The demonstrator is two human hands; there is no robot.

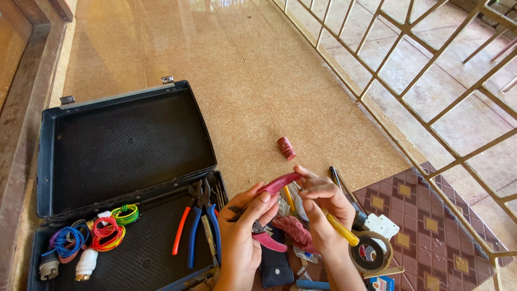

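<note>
My left hand [245, 229] grips a pair of pink-handled pliers [277, 184]; one handle points up and to the right, the other sticks out below my palm. My right hand [326, 210] holds a yellow-handled tool [342, 230] along its palm, and its fingertips pinch something small right at the tip of the upper pink handle. What sits between those fingertips is too small to make out. Both hands hover over a heap of small tools and a reddish cloth [293, 229] on the floor.
An open dark blue tool case [46, 161] lies at left, with coiled coloured wires [107, 233], lamp holders [86, 264] and orange- and blue-handled pliers [202, 226]. A red cap [286, 148] lies on the tiled floor. A tape roll [371, 252] rests on a patterned mat [431, 226]. A metal railing [420, 116] runs along the right.
</note>
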